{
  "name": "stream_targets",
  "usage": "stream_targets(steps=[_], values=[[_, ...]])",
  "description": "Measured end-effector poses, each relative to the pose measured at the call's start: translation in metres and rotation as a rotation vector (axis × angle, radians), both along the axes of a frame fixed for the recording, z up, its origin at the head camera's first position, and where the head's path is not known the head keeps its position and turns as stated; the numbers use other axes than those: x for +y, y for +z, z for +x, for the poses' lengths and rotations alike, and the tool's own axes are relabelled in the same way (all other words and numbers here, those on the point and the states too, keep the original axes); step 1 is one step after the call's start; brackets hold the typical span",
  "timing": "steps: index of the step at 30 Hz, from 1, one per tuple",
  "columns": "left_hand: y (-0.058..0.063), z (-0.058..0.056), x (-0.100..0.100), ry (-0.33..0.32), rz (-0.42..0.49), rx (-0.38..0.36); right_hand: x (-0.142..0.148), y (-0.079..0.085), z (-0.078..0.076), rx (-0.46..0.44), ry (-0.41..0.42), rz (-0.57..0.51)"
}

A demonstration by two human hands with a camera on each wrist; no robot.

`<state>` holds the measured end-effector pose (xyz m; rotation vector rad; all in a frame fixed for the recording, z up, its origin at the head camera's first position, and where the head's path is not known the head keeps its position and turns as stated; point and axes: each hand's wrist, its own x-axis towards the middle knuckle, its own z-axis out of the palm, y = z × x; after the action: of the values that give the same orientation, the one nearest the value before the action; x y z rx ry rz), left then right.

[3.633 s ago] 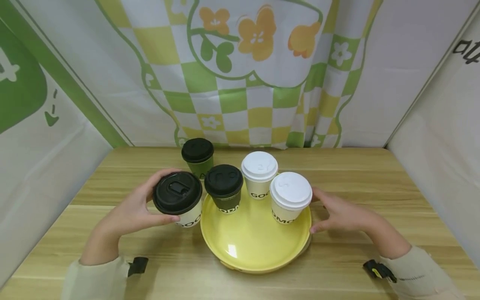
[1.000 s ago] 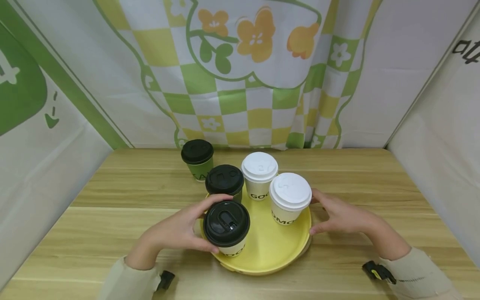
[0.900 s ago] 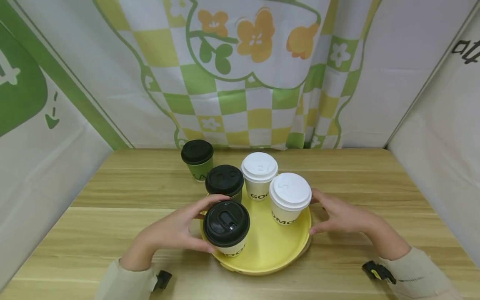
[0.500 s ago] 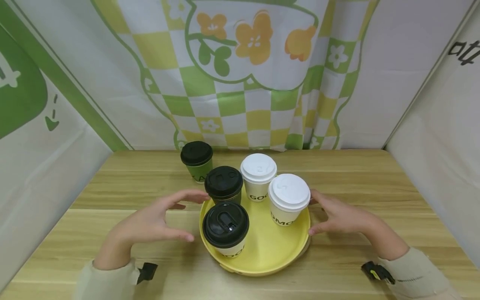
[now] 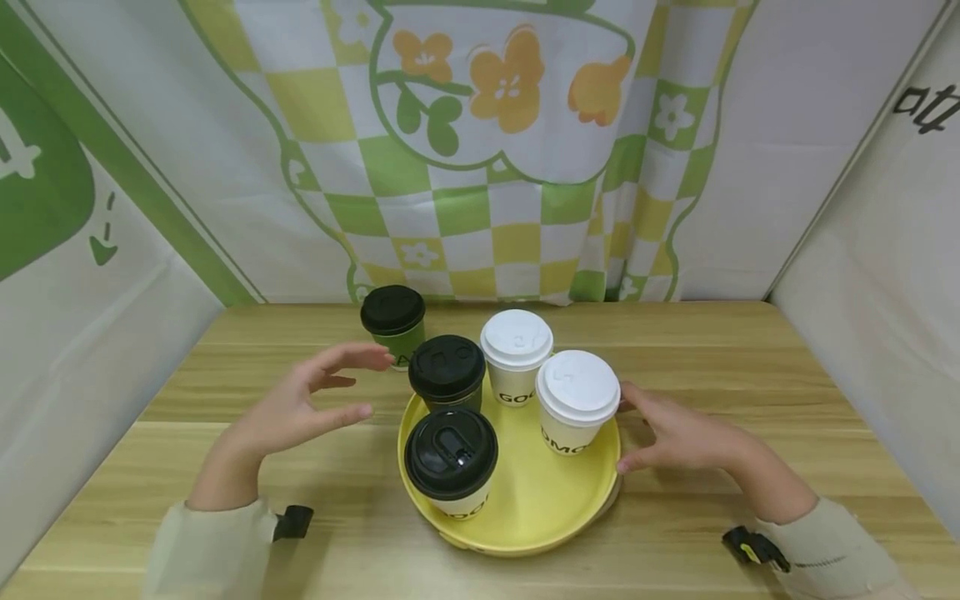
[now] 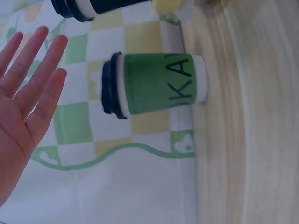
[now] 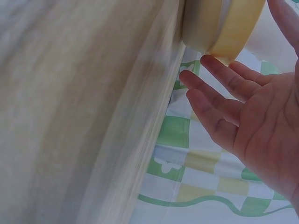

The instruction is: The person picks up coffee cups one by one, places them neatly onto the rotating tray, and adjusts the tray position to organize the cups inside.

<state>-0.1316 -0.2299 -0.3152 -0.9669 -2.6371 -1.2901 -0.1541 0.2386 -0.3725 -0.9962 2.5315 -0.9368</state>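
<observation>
My left hand (image 5: 288, 408) hangs with fingers spread and holds nothing, left of the round yellow tray (image 5: 525, 517). Nearest its fingertips is a green paper cup (image 6: 156, 84) with a black lid, upright on the table behind the tray. On the tray stand a white cup with a glossy black lid (image 5: 452, 454), a dark cup with a black lid (image 5: 447, 368) and two white-lidded cups, one at the back (image 5: 517, 340) and one at the right (image 5: 577, 387). My right hand (image 5: 682, 433) has its relaxed fingers at the tray's right rim.
The tray sits raised on a pale round base (image 7: 202, 23). Under everything is a wooden table (image 5: 750, 358). A checked, flowered curtain (image 5: 495, 208) hangs along its back edge, and pale fabric walls rise on both sides.
My left hand carried the glossy-black-lidded cup right onto the tray's front left and let go. It then drew back left and rose toward the green cup. The right hand stayed put.
</observation>
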Motion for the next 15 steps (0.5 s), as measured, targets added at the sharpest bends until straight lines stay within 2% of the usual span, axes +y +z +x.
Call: stream_targets(steps=[10, 15], values=[[-0.01, -0.028, -0.012, 0.194, 0.047, 0.011, 0.001, -0.002, 0.0, -0.004, 0.003, -0.008], [-0.015, -0.043, -0.015, 0.251, 0.068, -0.013, 0.001, -0.002, -0.001, -0.008, 0.003, -0.011]])
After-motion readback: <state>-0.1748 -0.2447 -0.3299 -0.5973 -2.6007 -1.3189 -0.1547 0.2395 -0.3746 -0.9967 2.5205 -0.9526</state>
